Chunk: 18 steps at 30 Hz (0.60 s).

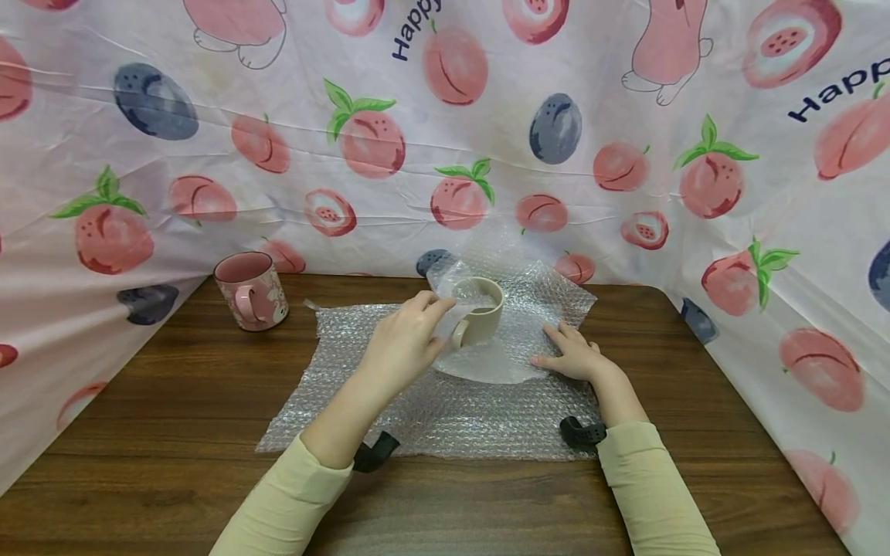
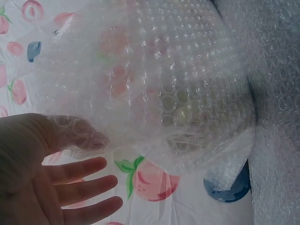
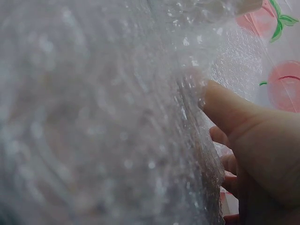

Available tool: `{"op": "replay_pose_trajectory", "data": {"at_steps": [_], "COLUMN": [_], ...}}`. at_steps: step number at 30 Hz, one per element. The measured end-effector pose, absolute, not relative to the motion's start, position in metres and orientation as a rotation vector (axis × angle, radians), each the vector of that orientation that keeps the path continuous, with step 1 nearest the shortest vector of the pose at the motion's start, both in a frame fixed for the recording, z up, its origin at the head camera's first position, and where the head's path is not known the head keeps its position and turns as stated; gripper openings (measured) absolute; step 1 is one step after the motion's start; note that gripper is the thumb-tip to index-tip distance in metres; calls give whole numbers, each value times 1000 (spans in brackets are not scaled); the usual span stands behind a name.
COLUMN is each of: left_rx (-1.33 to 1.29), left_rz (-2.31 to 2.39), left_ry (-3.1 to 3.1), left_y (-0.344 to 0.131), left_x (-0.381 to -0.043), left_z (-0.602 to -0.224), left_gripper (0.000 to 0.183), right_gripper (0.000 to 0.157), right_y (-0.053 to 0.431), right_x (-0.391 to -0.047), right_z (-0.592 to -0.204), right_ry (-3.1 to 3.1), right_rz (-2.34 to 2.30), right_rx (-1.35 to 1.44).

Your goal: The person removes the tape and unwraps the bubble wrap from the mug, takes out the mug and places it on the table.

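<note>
A cream mug (image 1: 481,324) stands upright on a sheet of bubble wrap (image 1: 445,425), its handle toward my left hand. My left hand (image 1: 405,344) is raised beside the mug and pinches a thin, clear flap of the wrap near the rim. In the left wrist view, film covers the pinching fingertips, while the other fingers (image 2: 89,187) extend free below it. The mug shows only faintly through the bubbles there. My right hand (image 1: 575,355) rests on the wrap right of the mug, fingers spread. Its thumb (image 3: 225,103) lies against the wrap in the right wrist view.
A pink patterned mug (image 1: 252,293) stands at the back left of the brown wooden table (image 1: 139,432). A fruit-print cloth (image 1: 389,224) hangs behind and at both sides. Part of the wrap stands up against the back cloth behind the cream mug.
</note>
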State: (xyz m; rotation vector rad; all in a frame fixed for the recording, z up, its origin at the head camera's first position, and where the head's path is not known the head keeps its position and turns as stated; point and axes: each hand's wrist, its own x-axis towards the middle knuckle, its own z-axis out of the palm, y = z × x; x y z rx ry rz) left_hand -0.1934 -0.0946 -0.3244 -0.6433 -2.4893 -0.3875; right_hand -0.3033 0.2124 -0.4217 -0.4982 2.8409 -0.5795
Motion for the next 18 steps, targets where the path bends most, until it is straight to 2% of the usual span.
{"op": "replay_pose_trajectory", "data": {"at_steps": [5, 9, 18], "left_rx": [-667, -687, -625], "left_rz": [-391, -398, -370], "left_ry": [-2534, -2578, -2778], "left_y": [-97, -99, -103], "left_x": [-195, -196, -196], "left_z": [-325, -325, -322], "left_gripper": [75, 84, 66], "right_gripper": [91, 91, 90], "right_y": [213, 212, 213], "right_x": [-303, -303, -302], "right_z": [-421, -421, -421], "right_ry": [2827, 2820, 2828], "right_rz": [-598, -609, -604], "right_rx": [-497, -501, -503]}}
